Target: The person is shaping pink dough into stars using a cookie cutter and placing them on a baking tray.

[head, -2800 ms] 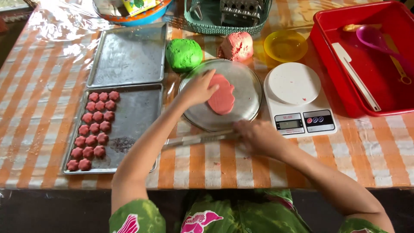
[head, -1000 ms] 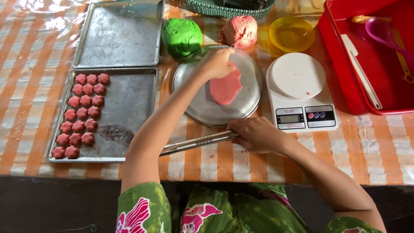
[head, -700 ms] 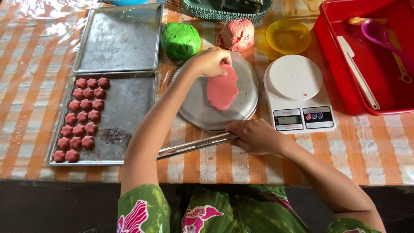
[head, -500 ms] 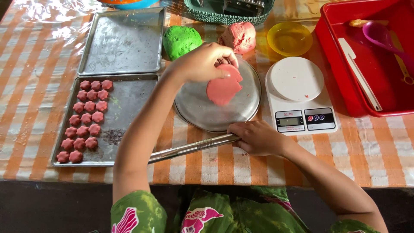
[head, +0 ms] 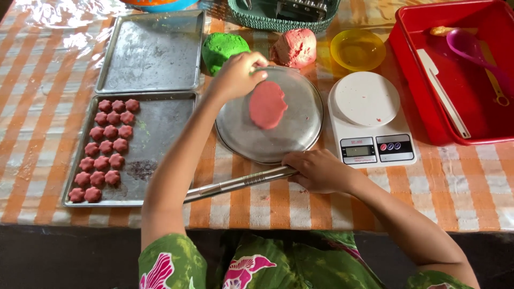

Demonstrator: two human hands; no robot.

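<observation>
1. The left hand (head: 238, 75) is pinched on the upper edge of the flattened pink dough disc (head: 267, 104), which lies on the round metal plate (head: 292, 136). The sheet looks thin and soft, so a pull from one edge could stretch or tear it.
2. The right hand (head: 316, 171) lies curled over one end of the metal rolling pin (head: 235, 184), on the striped cloth just below the plate (whether it truly clasps the pin or only rests on it, I cannot tell). A smooth round pin held at one end could roll off toward the table's near edge.
3. The plate sits loose on the cloth; a sideways tug on the dough might slide it against the white kitchen scale (head: 369, 115) just beside it.
4. The left forearm crosses close to the tray of small pink flower shapes (head: 107, 147). A dropped elbow could squash the nearest ones.
5. The green dough ball (head: 222, 49) and pink dough ball (head: 294, 47) sit just beyond the plate, near the knuckles, where a reach could smear colours together.
</observation>
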